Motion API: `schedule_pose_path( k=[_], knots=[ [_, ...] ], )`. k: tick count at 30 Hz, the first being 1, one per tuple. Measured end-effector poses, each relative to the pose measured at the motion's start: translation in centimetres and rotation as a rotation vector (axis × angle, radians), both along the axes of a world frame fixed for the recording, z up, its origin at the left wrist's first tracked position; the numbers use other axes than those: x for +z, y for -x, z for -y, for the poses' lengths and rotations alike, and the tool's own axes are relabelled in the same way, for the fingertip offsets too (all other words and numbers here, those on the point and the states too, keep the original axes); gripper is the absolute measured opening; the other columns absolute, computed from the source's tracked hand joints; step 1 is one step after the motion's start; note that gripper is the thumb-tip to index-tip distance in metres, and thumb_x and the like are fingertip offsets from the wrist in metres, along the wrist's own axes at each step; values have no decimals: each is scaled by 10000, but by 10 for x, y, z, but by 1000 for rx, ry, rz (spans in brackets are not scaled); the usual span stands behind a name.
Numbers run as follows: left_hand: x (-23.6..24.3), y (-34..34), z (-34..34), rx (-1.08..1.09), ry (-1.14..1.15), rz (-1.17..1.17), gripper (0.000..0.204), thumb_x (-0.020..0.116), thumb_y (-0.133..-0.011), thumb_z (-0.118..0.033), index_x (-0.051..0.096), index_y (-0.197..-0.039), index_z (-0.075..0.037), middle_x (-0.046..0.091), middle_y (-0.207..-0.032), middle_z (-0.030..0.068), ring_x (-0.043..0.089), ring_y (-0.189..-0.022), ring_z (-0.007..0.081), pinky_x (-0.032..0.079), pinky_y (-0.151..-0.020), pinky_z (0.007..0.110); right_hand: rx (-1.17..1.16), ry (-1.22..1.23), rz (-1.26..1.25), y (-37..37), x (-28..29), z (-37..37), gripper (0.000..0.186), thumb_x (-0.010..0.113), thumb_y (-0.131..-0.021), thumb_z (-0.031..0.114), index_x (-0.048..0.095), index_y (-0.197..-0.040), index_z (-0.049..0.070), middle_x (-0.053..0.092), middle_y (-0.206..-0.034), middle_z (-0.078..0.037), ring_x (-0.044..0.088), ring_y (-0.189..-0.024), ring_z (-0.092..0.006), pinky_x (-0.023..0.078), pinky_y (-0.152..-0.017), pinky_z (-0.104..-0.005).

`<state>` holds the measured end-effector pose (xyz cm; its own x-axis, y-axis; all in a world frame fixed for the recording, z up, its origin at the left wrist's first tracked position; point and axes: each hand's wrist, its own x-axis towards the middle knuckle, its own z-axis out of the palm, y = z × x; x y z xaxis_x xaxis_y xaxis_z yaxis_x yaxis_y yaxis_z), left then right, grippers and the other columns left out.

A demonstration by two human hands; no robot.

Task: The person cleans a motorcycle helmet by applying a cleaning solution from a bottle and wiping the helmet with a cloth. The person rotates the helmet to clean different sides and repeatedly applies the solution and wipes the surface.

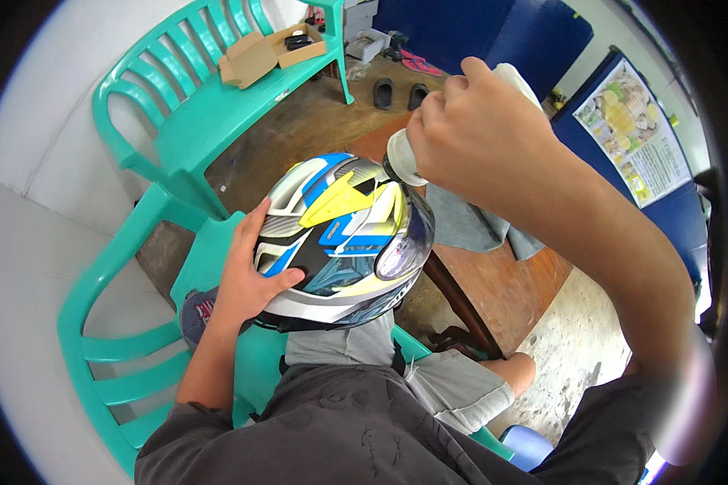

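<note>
A motorcycle helmet (344,234) with white, blue, yellow and black panels and a dark visor rests on my lap. My left hand (249,271) lies flat against its left side, fingers spread, steadying it. My right hand (481,129) is closed around a white bottle (404,158), tipped so its mouth points down at the top of the helmet near the visor. Most of the bottle is hidden by my fingers.
I sit on a teal plastic chair (105,339). A second teal chair (210,105) ahead holds an open cardboard box (271,52). A wooden table (510,283) with a grey cloth (473,226) stands to the right. Sandals (400,93) lie on the floor. Blue wall with poster (635,129) at right.
</note>
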<state>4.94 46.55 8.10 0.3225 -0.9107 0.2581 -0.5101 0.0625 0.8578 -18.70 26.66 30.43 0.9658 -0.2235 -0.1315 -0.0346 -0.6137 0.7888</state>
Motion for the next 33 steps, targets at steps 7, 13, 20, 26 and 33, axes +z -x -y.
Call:
schedule_pose_path(
  k=[7,13,20,26,33],
  knots=[
    [-5,-1,-6,22,-5,39,1270,867,-713,-735,375,-1661,-47,478,-1558,246,514,-1423,378,384,-1203,451,-155,-240,113,27,-20,27,415,854,-815,238,709,-1145,34,748,-1035,-102,747,-1001,-253,551,-840,-390],
    [-4,0,-4,36,-8,62,1396,764,-678,-906,353,-1662,-6,509,-1531,225,522,-1414,334,364,-1208,435,-325,-860,533,82,-62,51,476,878,-787,279,656,-1112,11,741,-1051,-164,739,-1043,-355,579,-876,-459],
    [-3,-15,-3,-24,-17,115,1391,829,-658,-838,354,-1651,13,415,-1623,269,444,-1494,407,351,-1230,477,-364,-1736,1157,124,-143,53,718,916,-825,185,574,-1431,5,695,-1244,-82,642,-1153,-190,500,-1035,-363],
    [2,-19,4,-71,-26,67,1459,837,-642,-849,301,-1653,56,394,-1626,234,425,-1496,355,310,-1246,472,-577,-1568,1998,233,-230,66,646,888,-887,118,563,-1438,24,680,-1303,-52,628,-1231,-193,493,-1088,-391],
    [-3,-11,3,-50,-24,-68,1538,839,-650,-852,157,-1695,47,335,-1667,216,406,-1494,302,294,-1256,432,-779,-909,2405,349,-313,63,601,864,-904,92,574,-1426,29,703,-1294,-96,671,-1203,-225,534,-1032,-393]
  ],
)
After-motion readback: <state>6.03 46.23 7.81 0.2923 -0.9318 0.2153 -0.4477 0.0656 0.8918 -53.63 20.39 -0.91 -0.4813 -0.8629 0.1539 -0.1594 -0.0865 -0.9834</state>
